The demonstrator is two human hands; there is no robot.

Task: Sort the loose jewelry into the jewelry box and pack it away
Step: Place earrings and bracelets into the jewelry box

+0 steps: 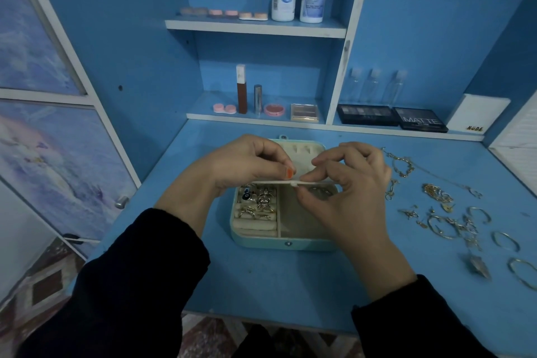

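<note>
Your left hand (247,166) is over the box's back-left corner, fingers curled, thumb w/ orange nail down on a thin white flap (270,182), pinching it; the jewelry box (287,244) sits mid-desk (261,285) right in front of you, open; it's pale teal outside w/ rounded corners and a small snap stud on the front wall, cream lining inside; lid (293,148) lies back behind your hands; left compartment has padded rolls w/ several rings (258,200) tucked in, silver and gold tones; right side is split into plain sections, one w/ a round metal piece, partly hidden; the flap runs edge-on across the box betw. your hands; your right hand (348,180) pinches its middle w/ fingertips, other fingers curled; loose jewelry (444,212) lies right of the box, apart from it: chains (402,166), small tangled bits, a pendant (478,266), open bangles (505,241) nearest the desk's right edge.
</note>
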